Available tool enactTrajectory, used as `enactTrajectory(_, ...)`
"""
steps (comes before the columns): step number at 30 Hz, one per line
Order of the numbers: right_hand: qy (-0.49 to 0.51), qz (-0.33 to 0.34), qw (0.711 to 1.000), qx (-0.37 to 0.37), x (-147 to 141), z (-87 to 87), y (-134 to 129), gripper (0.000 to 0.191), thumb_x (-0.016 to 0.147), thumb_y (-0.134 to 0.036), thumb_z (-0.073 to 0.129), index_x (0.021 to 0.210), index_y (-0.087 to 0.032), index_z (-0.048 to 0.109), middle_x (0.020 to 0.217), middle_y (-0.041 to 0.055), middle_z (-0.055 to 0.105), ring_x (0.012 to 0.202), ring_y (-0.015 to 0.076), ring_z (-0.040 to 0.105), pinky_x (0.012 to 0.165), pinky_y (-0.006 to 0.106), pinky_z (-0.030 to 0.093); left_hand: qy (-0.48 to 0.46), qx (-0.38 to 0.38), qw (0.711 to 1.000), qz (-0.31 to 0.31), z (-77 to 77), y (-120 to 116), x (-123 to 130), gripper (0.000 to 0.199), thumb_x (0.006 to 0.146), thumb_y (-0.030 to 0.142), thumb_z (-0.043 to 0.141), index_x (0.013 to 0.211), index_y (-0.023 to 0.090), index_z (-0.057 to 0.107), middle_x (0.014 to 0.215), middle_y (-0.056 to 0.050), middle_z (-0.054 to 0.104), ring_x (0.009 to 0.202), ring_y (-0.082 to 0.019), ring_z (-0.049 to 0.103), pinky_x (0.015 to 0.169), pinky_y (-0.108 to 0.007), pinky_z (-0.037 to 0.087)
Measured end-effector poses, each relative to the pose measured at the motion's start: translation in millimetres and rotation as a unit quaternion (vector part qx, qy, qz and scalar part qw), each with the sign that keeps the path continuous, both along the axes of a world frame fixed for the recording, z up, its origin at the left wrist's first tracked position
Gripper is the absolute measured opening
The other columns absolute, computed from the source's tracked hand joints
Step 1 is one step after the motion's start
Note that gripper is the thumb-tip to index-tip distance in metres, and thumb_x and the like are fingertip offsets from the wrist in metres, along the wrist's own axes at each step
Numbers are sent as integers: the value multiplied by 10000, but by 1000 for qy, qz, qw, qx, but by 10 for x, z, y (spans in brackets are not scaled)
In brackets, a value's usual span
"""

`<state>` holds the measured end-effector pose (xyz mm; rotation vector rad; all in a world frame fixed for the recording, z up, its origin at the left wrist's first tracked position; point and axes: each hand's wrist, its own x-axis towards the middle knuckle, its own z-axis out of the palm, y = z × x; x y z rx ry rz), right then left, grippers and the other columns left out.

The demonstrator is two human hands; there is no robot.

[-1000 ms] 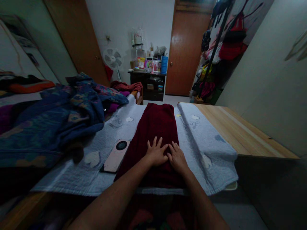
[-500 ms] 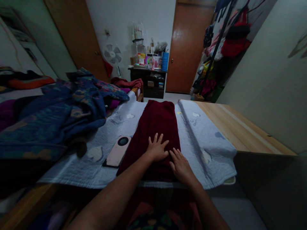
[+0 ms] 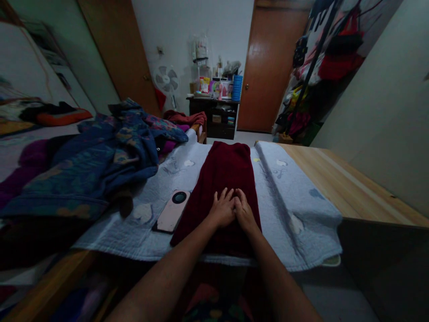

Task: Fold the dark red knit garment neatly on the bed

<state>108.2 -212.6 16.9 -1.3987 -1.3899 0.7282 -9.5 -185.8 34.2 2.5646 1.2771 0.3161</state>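
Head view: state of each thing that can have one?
Left hand, open, on the cloth
Right hand, open, on the cloth beside the left
Dark red cloth, laid out lengthwise
Phone, flat, camera side up
Blue floral garment, heaped
Far door, shut
Fan, blades distinct, apparently stopped

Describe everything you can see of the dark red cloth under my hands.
The dark red cloth looks soft and plain, apparently folded into a long panel. It lies flat, stretching away from you, on the pale blue cover. Your left hand and right hand rest on its nearer half; a pink phone lies beside its left edge.
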Motion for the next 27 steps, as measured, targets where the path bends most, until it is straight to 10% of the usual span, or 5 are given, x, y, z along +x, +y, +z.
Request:
enactTrajectory(8,-156,46,986,26,-24,-99,-20,564,859,-262,381,1401,-104,375,1454,135,395,1373,213,305,1143,422,230,-132,6,989,63,-45,21,-171,464,879,129,362,1321,201,482,1409,-41,484,1343,-151,356,1135,-378,238)
enactTrajectory(27,-289,118,950,25,-75,185,-227,428,820,-302,575,1226,-168,562,1397,117,472,1358,254,323,1114,476,249,-76,0,994,79,-160,-173,-705,463,956,330,329,1404,222,377,1508,-53,333,1403,-179,239,1145,-413,187)
